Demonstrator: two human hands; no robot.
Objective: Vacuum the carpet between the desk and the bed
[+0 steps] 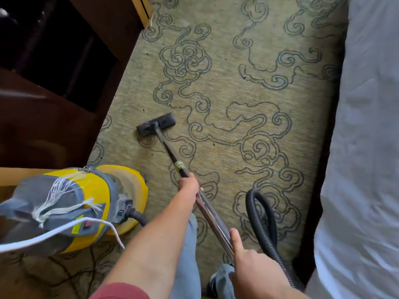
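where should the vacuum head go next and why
Probably push the floor head forward along the desk edge. It sits on the carpet near the desk, with open carpet ahead. The left hand and right hand both grip the wand.

The carpet [226,87] is olive-green, covered in dark blue-grey outlined swirls and cloud-like curls. The vacuum cleaner [86,203] at near left is bright yellow with a grey top and a white cord [64,231] across it. Its floor head [155,124] and ribbed hose [265,229] are black; the tube [212,219] is shiny metal. The desk [54,83] at left is dark reddish-brown. The bed [367,147] at right is white.
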